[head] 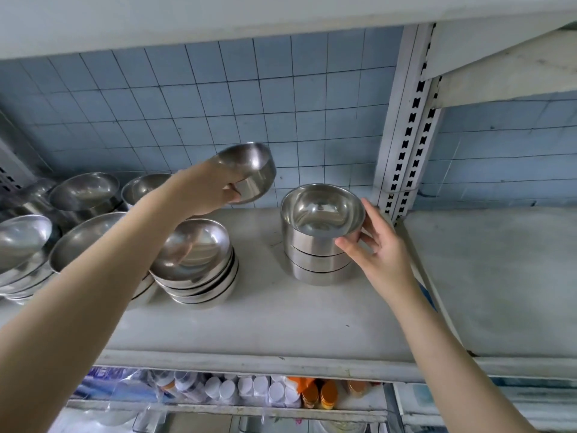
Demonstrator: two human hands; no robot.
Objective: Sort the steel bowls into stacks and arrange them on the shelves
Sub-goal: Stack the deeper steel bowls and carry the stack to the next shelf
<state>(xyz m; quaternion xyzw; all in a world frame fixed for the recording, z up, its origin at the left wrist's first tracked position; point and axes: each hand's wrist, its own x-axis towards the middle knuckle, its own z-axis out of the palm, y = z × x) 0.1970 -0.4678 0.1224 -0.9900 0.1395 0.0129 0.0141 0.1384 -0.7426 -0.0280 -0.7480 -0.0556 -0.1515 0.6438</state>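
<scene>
My left hand point(207, 190) grips a single steel bowl point(249, 171) by its rim and holds it tilted in the air above the shelf point(281, 317). To its right a stack of three straight-sided steel bowls point(321, 235) stands on the shelf. My right hand point(379, 245) touches the right side of that stack, thumb on the top bowl's wall and fingers spread behind it. A stack of several wider, shallow bowls point(196, 260) sits left of centre, under my left forearm.
More shallow steel bowls point(84, 195) are piled loosely at the far left of the shelf. A perforated white upright post point(406, 135) stands right of the stack, with another shelf board point(499, 276) beyond it. Bottles and jars point(249, 392) fill the lower shelf.
</scene>
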